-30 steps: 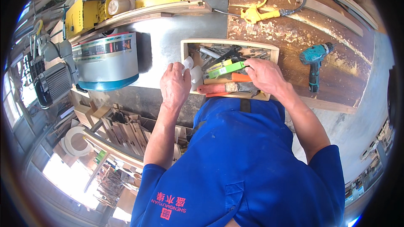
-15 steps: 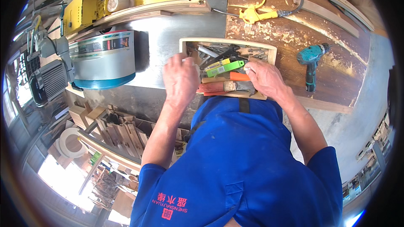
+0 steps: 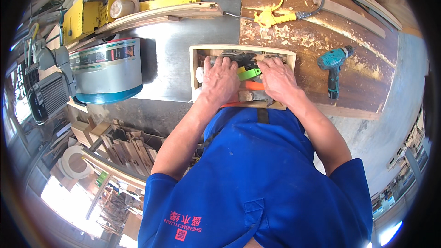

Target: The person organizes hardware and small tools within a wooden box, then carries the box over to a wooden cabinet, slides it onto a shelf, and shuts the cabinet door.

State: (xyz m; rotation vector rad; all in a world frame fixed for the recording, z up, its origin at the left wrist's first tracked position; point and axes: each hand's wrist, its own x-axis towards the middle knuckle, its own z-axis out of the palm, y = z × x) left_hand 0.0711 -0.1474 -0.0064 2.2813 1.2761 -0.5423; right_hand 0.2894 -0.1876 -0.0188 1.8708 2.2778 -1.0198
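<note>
A shallow wooden box (image 3: pixel 243 47) full of hand tools sits right in front of my body. My left hand (image 3: pixel 219 79) lies over its left half, fingers stretched forward across the tools. Over the right half rests my right hand (image 3: pixel 279 79), its fingers extended, tips near a bright green flat piece (image 3: pixel 250 74). Between the hands an orange handle (image 3: pixel 254 85) shows, with a dull blade-like part below it. Dark metal tools (image 3: pixel 241 58) fill the far side. A white round object (image 3: pixel 199 74) stands in the left corner. What lies beneath my palms is hidden.
A teal cordless drill (image 3: pixel 334 66) lies on the wooden tabletop to the right. Beyond the box is a yellow air blow gun (image 3: pixel 273 16) with its hose, among wood shavings. At left stand a silver-and-teal bucket (image 3: pixel 108 71) and a yellow machine (image 3: pixel 87 18).
My left hand has moved from the box's left edge onto the tools, its fingers now straightened. My right hand has reached slightly farther in. The whole view has shifted a little.
</note>
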